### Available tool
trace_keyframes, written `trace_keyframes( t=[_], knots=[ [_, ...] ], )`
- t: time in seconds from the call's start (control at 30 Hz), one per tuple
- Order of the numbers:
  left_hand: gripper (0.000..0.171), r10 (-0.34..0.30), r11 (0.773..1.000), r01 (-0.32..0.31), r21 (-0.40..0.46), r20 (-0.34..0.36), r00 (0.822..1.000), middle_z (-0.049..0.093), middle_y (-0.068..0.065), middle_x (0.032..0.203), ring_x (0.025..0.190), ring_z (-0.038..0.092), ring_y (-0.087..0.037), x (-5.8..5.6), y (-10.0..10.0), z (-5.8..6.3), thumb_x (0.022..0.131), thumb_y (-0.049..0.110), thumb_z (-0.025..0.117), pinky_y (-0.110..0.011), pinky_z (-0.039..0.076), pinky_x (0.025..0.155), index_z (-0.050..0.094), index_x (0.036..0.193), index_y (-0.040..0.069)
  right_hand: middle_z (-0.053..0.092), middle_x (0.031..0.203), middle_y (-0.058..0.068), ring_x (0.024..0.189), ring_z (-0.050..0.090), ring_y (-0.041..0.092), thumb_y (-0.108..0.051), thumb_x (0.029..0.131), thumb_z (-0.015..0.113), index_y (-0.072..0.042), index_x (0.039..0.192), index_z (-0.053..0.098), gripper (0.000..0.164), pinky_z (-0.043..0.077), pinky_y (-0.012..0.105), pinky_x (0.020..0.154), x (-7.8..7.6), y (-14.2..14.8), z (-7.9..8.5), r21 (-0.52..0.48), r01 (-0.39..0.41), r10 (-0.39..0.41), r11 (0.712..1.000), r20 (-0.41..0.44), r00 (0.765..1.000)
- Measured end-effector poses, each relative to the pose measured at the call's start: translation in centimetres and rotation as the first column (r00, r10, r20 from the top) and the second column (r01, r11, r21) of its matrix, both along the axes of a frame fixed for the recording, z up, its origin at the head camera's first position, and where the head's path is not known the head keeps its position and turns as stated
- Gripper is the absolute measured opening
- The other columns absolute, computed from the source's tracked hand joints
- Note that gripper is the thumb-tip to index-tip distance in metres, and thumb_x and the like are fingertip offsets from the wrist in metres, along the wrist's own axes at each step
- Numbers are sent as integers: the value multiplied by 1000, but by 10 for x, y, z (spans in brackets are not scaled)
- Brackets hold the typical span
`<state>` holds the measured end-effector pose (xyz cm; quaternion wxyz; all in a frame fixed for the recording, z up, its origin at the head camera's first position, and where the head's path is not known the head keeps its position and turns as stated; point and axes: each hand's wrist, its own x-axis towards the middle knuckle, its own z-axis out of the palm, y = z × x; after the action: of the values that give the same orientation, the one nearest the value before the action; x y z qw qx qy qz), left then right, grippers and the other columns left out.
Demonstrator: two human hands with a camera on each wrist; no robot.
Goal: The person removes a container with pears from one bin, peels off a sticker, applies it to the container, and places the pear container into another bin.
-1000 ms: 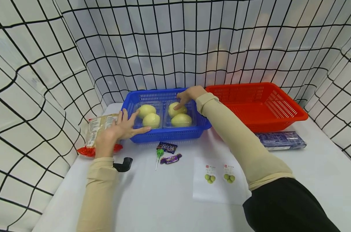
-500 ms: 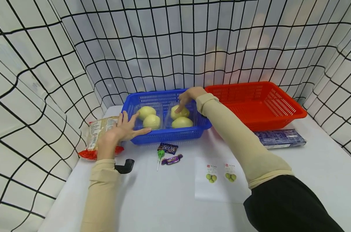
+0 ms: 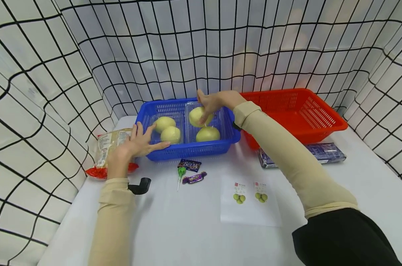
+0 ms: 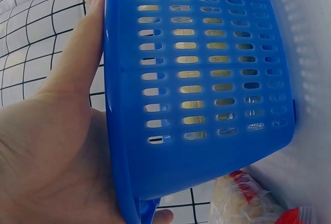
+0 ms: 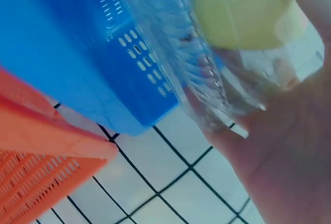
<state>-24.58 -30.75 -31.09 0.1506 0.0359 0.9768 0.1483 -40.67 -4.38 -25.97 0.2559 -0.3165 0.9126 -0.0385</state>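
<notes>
Two clear plastic boxes of pale yellow-green fruit sit side by side in a blue basket (image 3: 201,148). My right hand (image 3: 217,101) grips the far end of the right box (image 3: 191,108), thumb over the upper fruit (image 3: 198,115) and fingers at the back edge. That end is lifted, so the box is tilted. The right wrist view shows the box's ridged wall (image 5: 191,53) against my palm. The left box (image 3: 180,117) stays flat. My left hand (image 3: 132,145) rests at the basket's near-left corner with fingers spread, touching the rim (image 4: 115,131).
A red basket (image 3: 297,122) stands right of the blue one, with a dark blue package (image 3: 327,152) before it. Wrapped candies (image 3: 194,178) and a lollipop (image 3: 181,171) lie in front. A printed paper (image 3: 251,214) and a bag (image 3: 104,155) flank them; black netting surrounds the table.
My right hand has taken hold of the right box and raised its far end, pulling back slightly right. My left hand has stayed on the blue basket's corner.
</notes>
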Motion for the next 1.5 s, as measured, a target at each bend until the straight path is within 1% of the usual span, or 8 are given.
trace_keyframes(
  t=[0.1,0.23,0.47,0.73,1.07,1.3,1.4,1.5],
  knots=[
    [104,-7,1000,7,-8,5,1000,-27,-38,162,152,-25,-55,-2,0,8,97,71,45,-77,-3,121,-6,165,12,3,175,12,157,30,27,-64,86,73,-9,157,-9,121,35,46,124,10,4,6,26,-33,37,999,-140,989],
    [103,-7,1000,7,-18,5,1000,-28,-38,161,151,-26,-56,-5,-3,11,99,70,44,-78,-2,121,-8,165,12,49,156,14,117,65,27,-75,77,74,-10,153,6,120,48,40,79,25,8,9,69,-80,100,994,-382,919],
    [103,-14,1000,14,-11,12,1000,-28,-39,161,151,-26,-56,-6,-4,4,99,70,44,-78,-1,121,-8,165,11,57,106,5,90,59,26,-69,76,79,-11,129,28,95,44,35,62,50,16,7,-13,-135,102,991,-586,804],
    [103,-4,1000,4,14,16,1000,-29,-38,161,151,-29,-55,-3,-3,6,99,70,45,-78,-3,120,-9,165,12,61,101,7,92,58,24,-64,74,84,-13,128,36,89,53,40,71,75,26,24,-187,-135,-34,973,-697,716],
    [102,-20,1000,20,-16,-4,1000,-27,-40,161,151,-25,-57,-3,-5,10,99,70,44,-77,-1,121,-6,165,12,61,136,13,109,61,27,-61,77,83,-10,141,40,93,58,41,94,109,47,50,-303,-140,-147,943,-755,639],
    [102,-25,1000,25,-19,8,1000,-26,-42,160,151,-24,-59,-2,-4,6,99,69,44,-79,0,120,-6,165,11,50,157,12,134,58,31,-55,79,84,-6,132,45,82,55,44,105,148,66,32,-343,-348,-161,873,-874,458],
    [102,-28,1000,28,-10,11,1000,-26,-41,160,151,-24,-59,-2,-3,4,99,69,45,-79,0,120,-6,165,11,52,155,12,126,63,32,-54,77,86,-8,132,39,85,58,43,97,172,73,29,-366,-368,-170,855,-868,466],
    [102,-26,1000,26,-7,13,1000,-26,-41,160,151,-24,-59,-2,-3,2,99,69,45,-79,0,120,-5,165,11,59,145,11,109,67,28,-57,74,87,-9,138,40,93,60,40,87,195,78,29,-370,-342,-132,864,-821,556]
  ],
)
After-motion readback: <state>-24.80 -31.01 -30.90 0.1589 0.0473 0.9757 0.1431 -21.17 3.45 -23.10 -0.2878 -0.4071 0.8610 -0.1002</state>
